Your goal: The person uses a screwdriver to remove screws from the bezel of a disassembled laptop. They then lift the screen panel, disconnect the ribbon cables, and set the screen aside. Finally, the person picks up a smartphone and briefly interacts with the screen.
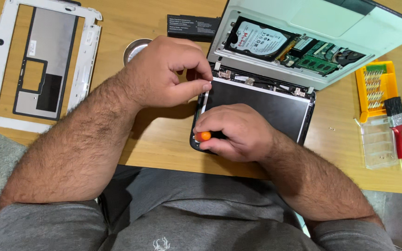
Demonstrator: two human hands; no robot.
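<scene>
Fingers of the right hand [236,132] close around an orange-handled screwdriver [204,136] at the bare screen panel's [261,109] left edge. Left hand [164,69], just above, pinches that edge's upper corner; the opened laptop base [312,42] lies beyond on the counter [164,135].

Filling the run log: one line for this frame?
left hand: pinching screen bezel corner | right hand: gripping orange-handled screwdriver | opened white laptop: on wooden table

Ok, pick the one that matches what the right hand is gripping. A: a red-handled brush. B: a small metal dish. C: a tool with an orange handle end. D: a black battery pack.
C: an orange handle end pokes out of the closed right hand, which rests on the laptop screen panel; the brush lies apart on the table.
</scene>
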